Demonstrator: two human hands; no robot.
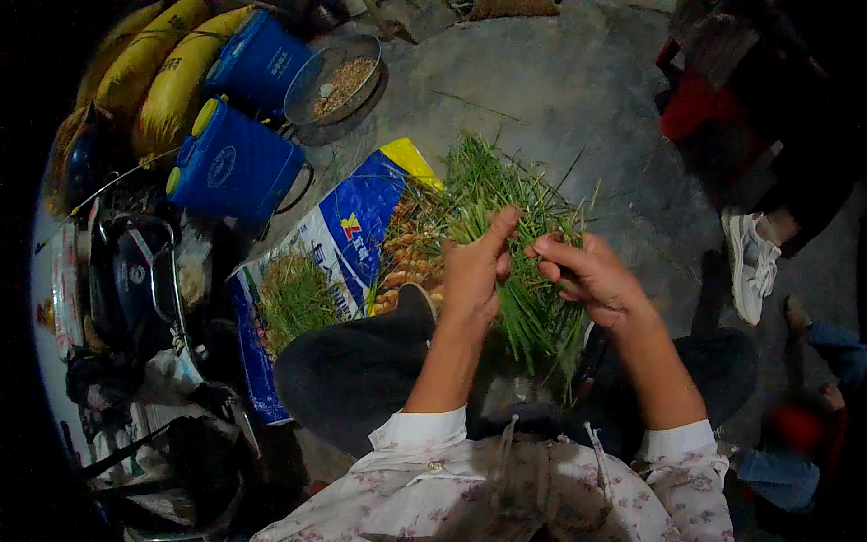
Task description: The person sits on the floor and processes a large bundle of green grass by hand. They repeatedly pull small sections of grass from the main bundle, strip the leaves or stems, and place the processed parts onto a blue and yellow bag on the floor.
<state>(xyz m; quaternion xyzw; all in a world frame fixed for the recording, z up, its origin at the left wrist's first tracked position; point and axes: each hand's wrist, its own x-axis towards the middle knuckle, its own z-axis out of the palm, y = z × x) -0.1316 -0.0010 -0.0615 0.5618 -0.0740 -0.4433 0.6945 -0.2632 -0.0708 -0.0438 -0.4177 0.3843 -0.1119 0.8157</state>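
Note:
My left hand (474, 267) is closed around a bunch of green grass-like stalks (525, 325), thumb raised, with the long leaves trailing towards my lap. Just to its right, my right hand (596, 274) pinches a few thin stalks between thumb and fingers. Beyond both hands lies a loose pile of the same greens (484, 166), partly on the floor and against a printed plastic sack (345, 210). On the sack's near left part rests a smaller heap of finer, yellowish-green stalks (294, 298). My palms and the gripped stalk ends are partly hidden.
Two blue plastic tanks (237, 162) stand at left, beside a round pan (332, 81) of grain-like pieces. Full yellow sacks (173, 88) lie behind them. A metal-framed object (173, 284) is at far left. Another person's light shoe (750, 267) rests on the concrete floor (609, 88) at right.

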